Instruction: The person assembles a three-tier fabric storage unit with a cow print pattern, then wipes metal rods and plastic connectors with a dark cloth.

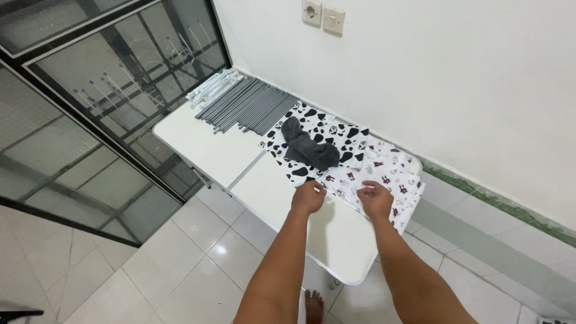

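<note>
My left hand (308,197) pinches the near edge of a white patterned cloth (384,171) that lies on the white folding table (210,147). Just to its right, my right hand (375,200) grips the same edge with curled fingers. The cloth has small red and black prints and hangs a little over the table's right end. Behind it lies a black-and-white cow-print cloth (336,133) with a dark grey sock (307,147) resting on top.
A bundle of grey rods (252,105) and some white rods (213,87) lie at the table's far end, beside a glass door with a dark frame (108,78). A white wall with a socket (312,12) and a switch (333,19) runs behind the table. My bare foot (313,305) stands on the tiled floor.
</note>
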